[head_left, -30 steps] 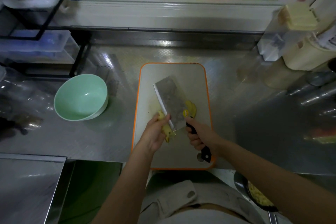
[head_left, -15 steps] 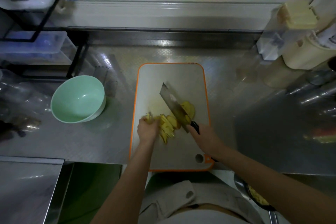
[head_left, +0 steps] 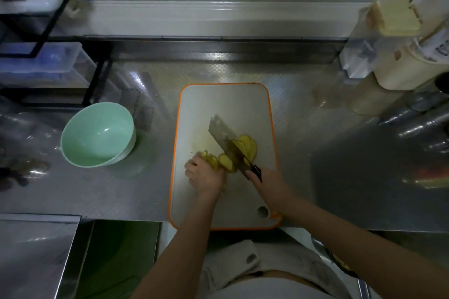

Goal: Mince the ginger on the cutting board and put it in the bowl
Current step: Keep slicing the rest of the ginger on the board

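Yellow ginger slices (head_left: 249,147) lie on the white, orange-rimmed cutting board (head_left: 226,102) at the counter's middle. My left hand (head_left: 204,176) curls over a stack of ginger slices (head_left: 224,161) and holds it down on the board. My right hand (head_left: 268,183) grips the black handle of a cleaver (head_left: 227,143), whose blade stands edge-down among the slices, just right of my left fingers. The empty mint-green bowl (head_left: 97,133) sits on the steel counter to the left of the board.
A black wire rack with clear plastic boxes (head_left: 36,65) stands at the back left. Cream containers (head_left: 393,56) and shiny metal items (head_left: 420,119) crowd the back right. A pan with yellow food (head_left: 340,264) shows below the counter's front edge at the right.
The cleaver went from lying flat above the ginger to edge-down in the slices. My left hand moved from the blade's side onto the ginger stack and has curled tighter over it.
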A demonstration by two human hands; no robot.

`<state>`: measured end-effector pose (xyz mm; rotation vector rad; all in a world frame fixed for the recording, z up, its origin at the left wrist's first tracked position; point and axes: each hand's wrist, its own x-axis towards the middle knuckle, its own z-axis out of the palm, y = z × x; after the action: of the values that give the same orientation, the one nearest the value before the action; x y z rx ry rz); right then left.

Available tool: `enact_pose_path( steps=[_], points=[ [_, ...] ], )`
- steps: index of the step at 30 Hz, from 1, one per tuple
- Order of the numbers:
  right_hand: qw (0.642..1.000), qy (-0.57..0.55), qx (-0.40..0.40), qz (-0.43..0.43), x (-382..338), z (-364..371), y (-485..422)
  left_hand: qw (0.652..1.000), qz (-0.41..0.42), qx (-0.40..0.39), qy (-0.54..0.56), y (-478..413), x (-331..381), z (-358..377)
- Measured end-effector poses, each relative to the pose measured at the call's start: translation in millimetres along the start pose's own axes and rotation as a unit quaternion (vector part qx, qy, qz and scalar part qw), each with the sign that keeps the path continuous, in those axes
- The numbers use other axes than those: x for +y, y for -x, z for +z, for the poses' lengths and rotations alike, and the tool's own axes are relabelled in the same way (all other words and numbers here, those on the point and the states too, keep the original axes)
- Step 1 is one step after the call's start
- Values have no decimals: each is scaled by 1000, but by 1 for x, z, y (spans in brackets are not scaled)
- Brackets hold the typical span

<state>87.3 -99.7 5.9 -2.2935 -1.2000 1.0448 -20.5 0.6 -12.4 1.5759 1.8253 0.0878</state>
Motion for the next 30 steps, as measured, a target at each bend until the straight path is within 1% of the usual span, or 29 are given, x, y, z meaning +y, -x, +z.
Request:
enact_pose_path(
  steps=[4,10,14,18,23,25,30],
  points=[
    [1000,-10,5,-6,-2,-3,2,999,30,-6,-30,1,-2,-1],
    [999,-10,-44,6,-6,11,9,995,67,9,-76,1,-15,1],
    [998,17,-57,10,-4,11,9,991,71,29,-112,-1,-18,5],
    [997,60,-43,0,-2,8,8,991,71,46,-105,-5,-20,8],
    [1000,26,-2,3,-1,7,2,996,63,55,-17,-12,-16,4],
    [1000,31,1,2,-2,6,0,997,61,49,-8,-12,-9,3],
    [1000,7,-1,27,-1,10,-1,991,70,44,-101,-13,2,7]
  ],
)
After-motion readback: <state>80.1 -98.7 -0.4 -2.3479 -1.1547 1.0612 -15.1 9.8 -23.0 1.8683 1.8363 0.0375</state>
